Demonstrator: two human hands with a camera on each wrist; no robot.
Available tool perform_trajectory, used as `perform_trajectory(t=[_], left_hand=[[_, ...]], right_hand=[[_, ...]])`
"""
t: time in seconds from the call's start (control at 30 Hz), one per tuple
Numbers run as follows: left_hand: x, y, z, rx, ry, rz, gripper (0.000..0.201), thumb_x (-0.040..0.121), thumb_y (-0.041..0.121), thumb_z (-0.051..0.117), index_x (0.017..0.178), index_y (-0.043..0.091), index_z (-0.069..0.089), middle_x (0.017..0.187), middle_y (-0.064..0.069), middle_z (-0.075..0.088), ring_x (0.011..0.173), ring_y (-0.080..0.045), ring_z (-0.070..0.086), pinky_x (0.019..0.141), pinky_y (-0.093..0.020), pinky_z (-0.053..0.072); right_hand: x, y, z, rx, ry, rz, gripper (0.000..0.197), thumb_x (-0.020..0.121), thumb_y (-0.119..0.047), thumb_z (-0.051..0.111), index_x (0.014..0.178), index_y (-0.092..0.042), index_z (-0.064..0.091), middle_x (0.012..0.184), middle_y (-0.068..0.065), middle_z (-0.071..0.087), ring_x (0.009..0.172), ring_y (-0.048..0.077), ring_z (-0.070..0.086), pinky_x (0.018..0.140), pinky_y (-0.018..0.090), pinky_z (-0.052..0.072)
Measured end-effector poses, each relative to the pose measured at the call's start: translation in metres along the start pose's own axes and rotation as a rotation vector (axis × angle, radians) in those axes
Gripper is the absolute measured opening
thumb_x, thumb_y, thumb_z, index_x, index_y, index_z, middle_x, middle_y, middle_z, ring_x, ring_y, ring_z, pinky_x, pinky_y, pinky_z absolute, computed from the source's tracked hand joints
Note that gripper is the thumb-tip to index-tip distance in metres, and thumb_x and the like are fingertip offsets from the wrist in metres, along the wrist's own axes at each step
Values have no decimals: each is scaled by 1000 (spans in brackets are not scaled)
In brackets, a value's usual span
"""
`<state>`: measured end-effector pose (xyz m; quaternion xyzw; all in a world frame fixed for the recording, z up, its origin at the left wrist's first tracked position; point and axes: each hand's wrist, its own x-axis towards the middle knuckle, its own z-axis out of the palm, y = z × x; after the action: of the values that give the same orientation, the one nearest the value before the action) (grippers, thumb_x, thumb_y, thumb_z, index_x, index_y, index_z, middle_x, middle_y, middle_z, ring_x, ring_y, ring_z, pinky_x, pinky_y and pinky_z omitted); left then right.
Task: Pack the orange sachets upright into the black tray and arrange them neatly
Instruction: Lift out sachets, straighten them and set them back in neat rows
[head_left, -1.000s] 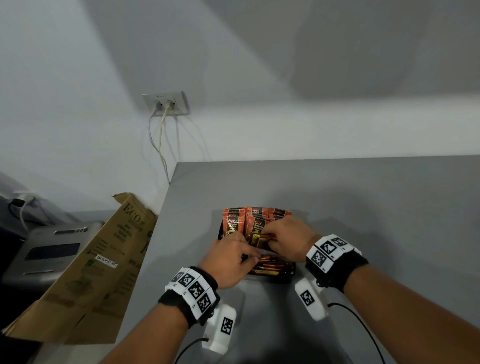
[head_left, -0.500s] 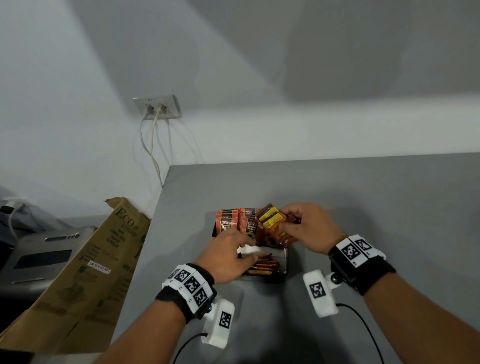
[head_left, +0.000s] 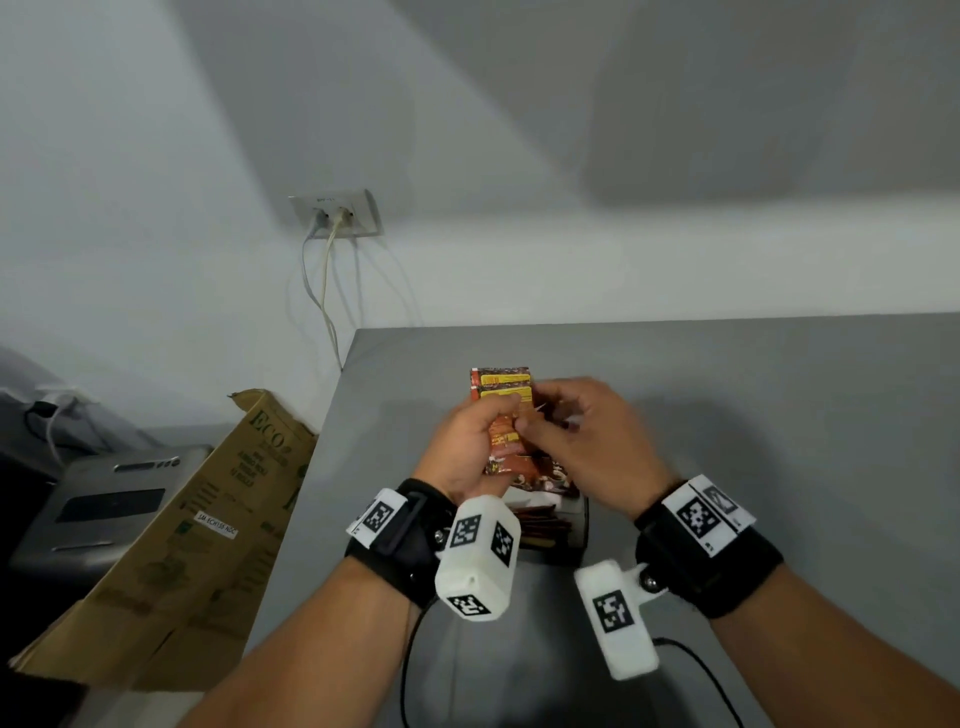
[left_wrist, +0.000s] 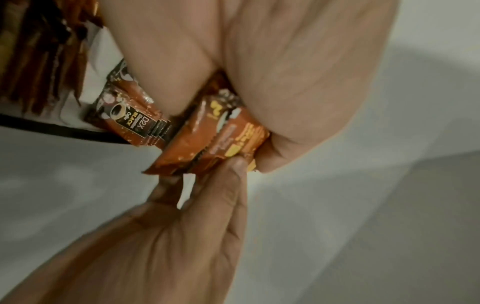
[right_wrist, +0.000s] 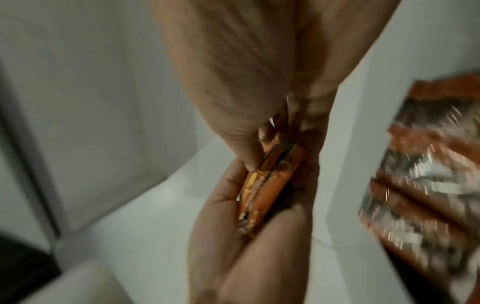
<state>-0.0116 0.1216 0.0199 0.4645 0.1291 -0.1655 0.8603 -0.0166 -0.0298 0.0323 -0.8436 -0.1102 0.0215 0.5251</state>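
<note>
Both hands hold a small stack of orange sachets (head_left: 502, 387) upright above the black tray (head_left: 583, 527). My left hand (head_left: 480, 434) grips the stack from the left, thumb across its front. My right hand (head_left: 563, 428) pinches the stack's right edge. In the left wrist view the held sachets (left_wrist: 210, 142) sit between the left hand (left_wrist: 259, 131) above and the right hand's fingertips (left_wrist: 228, 170) below. The right wrist view shows the stack (right_wrist: 267, 185) edge-on between both hands. More sachets (head_left: 540, 519) lie in the tray, mostly hidden by the hands.
The tray stands on a grey table (head_left: 779, 415) near its left edge. A cardboard box (head_left: 197, 545) leans beside the table on the left, with a grey device (head_left: 104, 509) behind it. A wall socket with cables (head_left: 337, 213) is on the wall behind.
The right hand lifted a stack of sachets out of the tray; the left hand left the tray and now grips that stack too. Both hands have risen above the tray.
</note>
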Motion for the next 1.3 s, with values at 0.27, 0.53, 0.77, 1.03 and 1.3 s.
perform_trajectory(t=[0.27, 0.53, 0.77, 1.03, 1.3], left_hand=[[-9, -5, 7, -36, -86, -12, 24, 72, 1, 63, 95, 4, 65, 82, -17, 66, 70, -26, 69, 62, -33, 58], [-16, -7, 9, -110, -144, -45, 23, 68, -2, 53, 81, 4, 71, 77, -14, 67, 69, -25, 68, 66, -33, 55], [-9, -7, 5, -85, -56, 24, 57, 70, -7, 58, 126, -3, 60, 100, -25, 67, 84, -34, 69, 63, -37, 59], [-6, -13, 5, -27, 26, 44, 65, 80, 29, 79, 132, -4, 57, 101, -17, 67, 76, -22, 66, 62, -32, 55], [-6, -6, 4, -59, 17, 38, 37, 79, -7, 66, 116, -2, 60, 93, -20, 66, 69, -26, 69, 56, -32, 56]], right_hand=[[9, -8, -13, -500, -323, -290, 106, 62, -38, 87, 150, -24, 30, 145, -9, 36, 135, 10, 31, 116, 34, 34], [9, -11, -16, -415, -397, -249, 89, 71, -29, 80, 148, -24, 36, 129, -11, 37, 117, 6, 48, 104, 27, 43], [2, -2, -19, 25, -212, -25, 84, 77, -28, 84, 148, -30, 39, 134, -11, 45, 115, 1, 55, 98, 24, 50], [5, 12, -18, 196, 122, -87, 22, 80, -2, 77, 84, -21, 67, 79, 9, 67, 67, 21, 57, 67, 37, 50], [-7, 12, -16, 209, 23, -136, 29, 74, 7, 62, 79, -20, 73, 118, -5, 69, 112, 11, 65, 97, 38, 55]])
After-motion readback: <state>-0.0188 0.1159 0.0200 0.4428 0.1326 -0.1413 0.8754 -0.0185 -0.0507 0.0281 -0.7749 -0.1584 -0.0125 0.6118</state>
